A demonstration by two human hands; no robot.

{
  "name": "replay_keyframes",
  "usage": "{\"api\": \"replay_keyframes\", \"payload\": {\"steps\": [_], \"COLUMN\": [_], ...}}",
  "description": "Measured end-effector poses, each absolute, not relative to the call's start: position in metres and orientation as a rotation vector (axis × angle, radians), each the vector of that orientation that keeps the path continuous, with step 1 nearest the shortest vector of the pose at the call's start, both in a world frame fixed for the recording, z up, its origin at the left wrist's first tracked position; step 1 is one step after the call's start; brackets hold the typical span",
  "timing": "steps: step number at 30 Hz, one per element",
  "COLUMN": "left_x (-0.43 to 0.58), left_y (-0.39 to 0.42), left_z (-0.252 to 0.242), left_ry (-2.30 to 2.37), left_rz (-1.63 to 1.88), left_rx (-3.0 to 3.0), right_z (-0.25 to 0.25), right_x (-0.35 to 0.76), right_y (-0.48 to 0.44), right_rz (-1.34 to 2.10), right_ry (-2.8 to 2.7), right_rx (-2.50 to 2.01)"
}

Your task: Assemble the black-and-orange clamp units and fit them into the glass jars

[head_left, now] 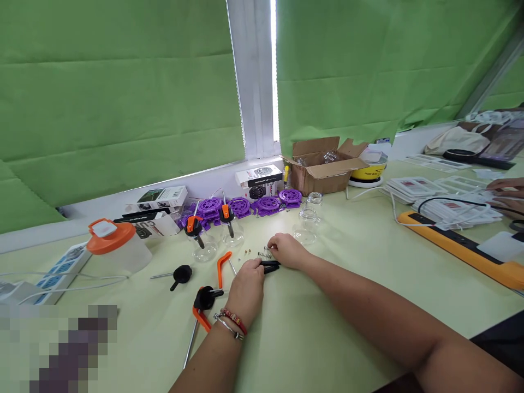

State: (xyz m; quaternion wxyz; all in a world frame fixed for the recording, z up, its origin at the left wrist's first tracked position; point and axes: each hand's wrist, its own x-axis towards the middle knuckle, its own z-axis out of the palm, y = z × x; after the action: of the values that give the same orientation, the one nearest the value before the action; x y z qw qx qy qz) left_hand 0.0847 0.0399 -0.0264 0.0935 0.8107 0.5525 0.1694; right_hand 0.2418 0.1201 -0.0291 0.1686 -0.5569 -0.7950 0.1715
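Near the middle of the table, my left hand [249, 283] has its fingers closed at the end of some black parts [270, 266]. My right hand [286, 250] is just beyond them, fingers pinched at the small metal springs [264, 255]; what it grips is too small to tell. Tiny brass pieces [247, 251] lie to the left of the springs. An orange handle [221, 267] lies left of my left hand, and a black part with a rod [204, 298] is nearer me. Another black part [182, 274] rests further left.
Behind stand two glass jars with black-and-orange tops [195, 226], purple parts [268, 205], clear glass jars [308, 215] and an open cardboard box [323, 172]. An orange-lidded container [112, 240] and power strip [61, 273] are left. A person's hand [507, 188] shows far right.
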Motion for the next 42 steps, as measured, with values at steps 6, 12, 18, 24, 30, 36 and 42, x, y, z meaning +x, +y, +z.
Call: {"api": "replay_keyframes", "payload": {"steps": [6,12,18,24,30,36,42], "left_x": [0.084,0.086,0.085,0.084,0.082,0.082,0.083], "left_y": [0.041,0.04,0.04,0.04,0.041,0.041,0.041], "left_z": [-0.029,-0.019,-0.018,-0.018,-0.026,-0.029,-0.028], "left_ry": [1.635,1.623,1.615,1.612,1.613,1.608,1.625], "left_rz": [0.511,0.491,0.518,0.519,0.508,0.495,0.477], "left_rx": [2.377,2.332,2.305,2.32,2.358,2.422,2.442], "right_z": [-0.019,-0.012,-0.01,-0.005,0.0,0.007,-0.01], "right_x": [0.235,0.215,0.205,0.208,0.222,0.24,0.272], "right_y": [0.126,0.134,0.141,0.149,0.159,0.14,0.107], "right_rz": [0.574,0.666,0.725,0.848,0.787,0.576,0.386], "right_ry": [-2.288,-2.408,-2.384,-2.322,-2.237,-2.299,-2.339], "right_rx": [-1.497,-1.519,-1.684,-1.706,-1.824,-1.93,-1.977]}}
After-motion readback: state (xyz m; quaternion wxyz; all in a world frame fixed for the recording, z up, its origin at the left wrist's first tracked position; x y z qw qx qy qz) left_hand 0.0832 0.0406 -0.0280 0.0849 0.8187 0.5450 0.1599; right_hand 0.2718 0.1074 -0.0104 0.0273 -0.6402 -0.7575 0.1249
